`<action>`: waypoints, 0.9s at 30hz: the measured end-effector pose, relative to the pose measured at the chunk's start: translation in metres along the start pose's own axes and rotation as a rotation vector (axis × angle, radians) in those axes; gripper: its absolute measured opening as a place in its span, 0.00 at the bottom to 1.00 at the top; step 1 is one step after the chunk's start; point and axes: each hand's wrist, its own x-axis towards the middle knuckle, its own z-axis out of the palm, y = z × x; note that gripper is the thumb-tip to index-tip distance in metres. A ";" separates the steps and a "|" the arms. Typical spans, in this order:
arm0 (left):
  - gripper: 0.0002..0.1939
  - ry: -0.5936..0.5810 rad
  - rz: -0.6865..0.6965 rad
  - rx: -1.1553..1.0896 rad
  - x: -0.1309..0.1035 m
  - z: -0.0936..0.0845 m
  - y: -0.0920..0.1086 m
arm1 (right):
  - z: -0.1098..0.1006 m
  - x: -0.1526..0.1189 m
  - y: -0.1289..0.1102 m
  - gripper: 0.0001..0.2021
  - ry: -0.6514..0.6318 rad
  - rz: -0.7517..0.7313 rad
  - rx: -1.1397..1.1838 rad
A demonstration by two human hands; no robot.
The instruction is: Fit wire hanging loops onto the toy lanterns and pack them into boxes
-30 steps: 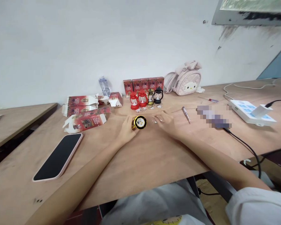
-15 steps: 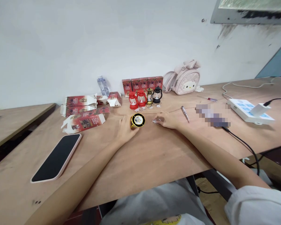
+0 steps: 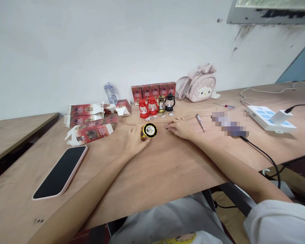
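Observation:
My left hand (image 3: 135,139) is closed round a small gold lantern (image 3: 142,133), tipped so that its black round base with a pale disc faces me. To the right of it, my right hand (image 3: 179,128) rests low over the table, its fingertips pinched on a small flat clear piece (image 3: 167,129) that they mostly cover. Beyond the hands stand two red lanterns (image 3: 152,105), a gold-coloured lantern (image 3: 161,104) and a black lantern (image 3: 170,102). Small clear printed pieces (image 3: 151,118) lie in front of them.
Red boxes (image 3: 154,90) line the wall; opened boxes (image 3: 91,133) lie left beside a bottle (image 3: 110,92). A phone (image 3: 61,172) is near my left forearm. Right are a pink bag (image 3: 202,86), a screwdriver (image 3: 200,122), a blurred-out object (image 3: 228,124) and a power strip (image 3: 268,118).
My right fingers have closed further over the small clear piece, hiding more of it. My left hand keeps the lantern in nearly the same place. The view has shifted slightly.

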 end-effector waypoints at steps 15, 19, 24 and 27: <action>0.21 -0.039 0.066 0.004 0.000 -0.005 0.006 | 0.001 0.001 0.000 0.09 -0.003 -0.102 -0.042; 0.21 -0.063 0.096 0.029 -0.001 -0.006 0.007 | 0.003 0.001 -0.001 0.09 -0.007 -0.102 -0.073; 0.20 -0.071 0.102 0.045 -0.001 -0.007 0.009 | 0.005 0.001 -0.009 0.08 0.152 -0.077 -0.018; 0.20 -0.078 0.112 0.055 -0.001 -0.007 0.009 | 0.000 0.000 -0.025 0.10 0.397 -0.075 0.156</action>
